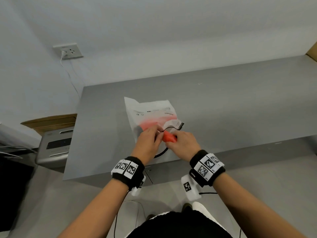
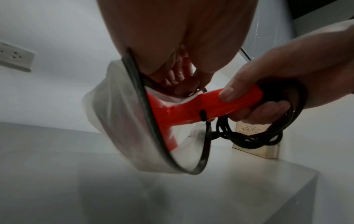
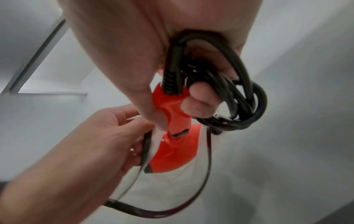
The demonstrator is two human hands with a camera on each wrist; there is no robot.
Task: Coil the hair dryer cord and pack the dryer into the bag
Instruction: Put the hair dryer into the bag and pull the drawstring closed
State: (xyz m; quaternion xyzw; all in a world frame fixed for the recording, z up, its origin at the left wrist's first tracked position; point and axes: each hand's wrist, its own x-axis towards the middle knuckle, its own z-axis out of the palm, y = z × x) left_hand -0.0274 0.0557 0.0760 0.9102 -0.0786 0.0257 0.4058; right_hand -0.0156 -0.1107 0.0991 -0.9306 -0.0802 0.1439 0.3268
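Note:
A translucent white bag (image 1: 151, 112) with a black-edged mouth (image 2: 145, 115) lies on the grey table (image 1: 223, 103). The red hair dryer (image 1: 169, 137) is partly inside it, head in, handle (image 2: 237, 100) sticking out. My right hand (image 1: 183, 143) grips the handle together with the coiled black cord (image 3: 229, 97), which also shows in the left wrist view as cord loops (image 2: 268, 133). My left hand (image 1: 149, 140) pinches the bag's black rim (image 3: 145, 145) and holds the mouth wide. The dryer's head shows only as a red blur through the bag.
A wall socket (image 1: 68, 51) with a white cable plugged in sits on the wall at the left. A cardboard box (image 1: 51, 121) and a grey appliance (image 1: 56, 145) stand left of the table. Another cardboard box (image 2: 254, 145) stands on the table's right end.

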